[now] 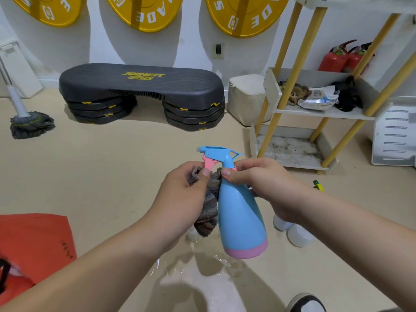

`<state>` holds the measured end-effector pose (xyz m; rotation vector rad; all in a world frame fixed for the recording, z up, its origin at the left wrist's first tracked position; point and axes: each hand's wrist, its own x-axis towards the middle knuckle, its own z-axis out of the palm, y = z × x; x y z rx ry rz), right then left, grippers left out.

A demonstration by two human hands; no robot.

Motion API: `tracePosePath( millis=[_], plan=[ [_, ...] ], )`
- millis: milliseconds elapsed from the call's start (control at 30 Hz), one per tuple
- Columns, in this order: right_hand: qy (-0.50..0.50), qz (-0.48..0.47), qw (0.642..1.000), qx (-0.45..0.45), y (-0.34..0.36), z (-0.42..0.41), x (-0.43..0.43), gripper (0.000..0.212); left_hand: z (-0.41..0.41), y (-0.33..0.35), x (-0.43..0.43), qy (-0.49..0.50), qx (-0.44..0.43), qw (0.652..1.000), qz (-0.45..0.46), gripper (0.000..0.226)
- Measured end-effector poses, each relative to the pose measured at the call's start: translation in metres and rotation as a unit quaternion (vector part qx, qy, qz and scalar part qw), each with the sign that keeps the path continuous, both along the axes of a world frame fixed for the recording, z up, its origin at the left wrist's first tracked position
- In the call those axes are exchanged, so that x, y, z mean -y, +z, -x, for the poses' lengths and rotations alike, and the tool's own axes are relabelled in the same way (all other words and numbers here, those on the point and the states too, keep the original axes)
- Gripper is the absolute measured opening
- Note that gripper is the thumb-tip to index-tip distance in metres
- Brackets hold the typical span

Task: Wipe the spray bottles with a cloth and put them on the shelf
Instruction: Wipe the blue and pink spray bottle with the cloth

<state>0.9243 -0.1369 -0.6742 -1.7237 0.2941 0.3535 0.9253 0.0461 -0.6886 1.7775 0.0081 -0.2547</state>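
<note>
Beige floor (126, 167) with a wet patch, black step (141, 86) by the wall. Blue bottle (240, 215) up in mid-air, pinched at the neck by right hand (265, 188). Cloth (208, 212) bunched in left hand (186, 194), touching the bottle's side. Shelf (351, 115) off right, well apart.

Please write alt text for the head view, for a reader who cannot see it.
The right hand grips a blue spray bottle by its neck while the left hand holds a cloth against it; a shelf stands behind.
</note>
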Motion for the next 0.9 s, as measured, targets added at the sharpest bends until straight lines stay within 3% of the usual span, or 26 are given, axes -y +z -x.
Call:
tracePosePath(
  millis=[167, 233, 433, 567, 633, 700, 767, 800, 833, 900],
  plan=[
    [0.036, -0.010, 0.999, 0.034, 0.006, -0.003, -0.001, 0.033, -0.008, 0.007, -0.004, 0.022, 0.062, 0.998, -0.020, 0.020],
    [0.031, -0.041, 0.997, 0.050, 0.009, -0.005, 0.000, 0.039, -0.013, 0.009, -0.008, 0.019, 0.060, 0.998, -0.019, 0.021],
    [0.043, -0.025, 0.994, 0.095, 0.013, -0.005, 0.004, 0.028, -0.015, 0.011, -0.013, -0.033, 0.037, 0.999, 0.023, 0.021],
    [-0.007, 0.040, 0.993, 0.108, 0.011, -0.007, 0.006, 0.034, -0.020, 0.007, -0.012, 0.067, 0.045, 0.997, 0.001, 0.023],
    [-0.049, 0.048, 0.993, 0.095, 0.009, -0.011, 0.009, 0.036, -0.018, 0.010, -0.013, 0.143, 0.083, 0.986, -0.009, 0.022],
    [-0.065, 0.045, 0.994, 0.076, 0.005, -0.013, 0.011, 0.038, -0.010, 0.014, -0.010, 0.159, 0.144, 0.977, 0.011, 0.020],
    [-0.059, 0.042, 0.995, 0.066, 0.002, -0.012, 0.006, 0.039, 0.004, 0.015, -0.001, 0.092, 0.196, 0.976, 0.035, 0.016],
    [-0.055, 0.038, 0.996, 0.066, 0.001, -0.011, 0.002, 0.038, 0.010, 0.013, 0.003, 0.030, 0.227, 0.974, -0.001, 0.015],
    [-0.054, 0.035, 0.996, 0.068, -0.001, -0.011, -0.002, 0.036, 0.015, 0.009, 0.007, -0.042, 0.248, 0.965, -0.071, 0.024],
    [-0.065, 0.043, 0.994, 0.073, -0.002, -0.010, -0.007, 0.029, 0.025, -0.002, 0.012, -0.187, 0.250, 0.925, -0.216, 0.068]
  ],
)
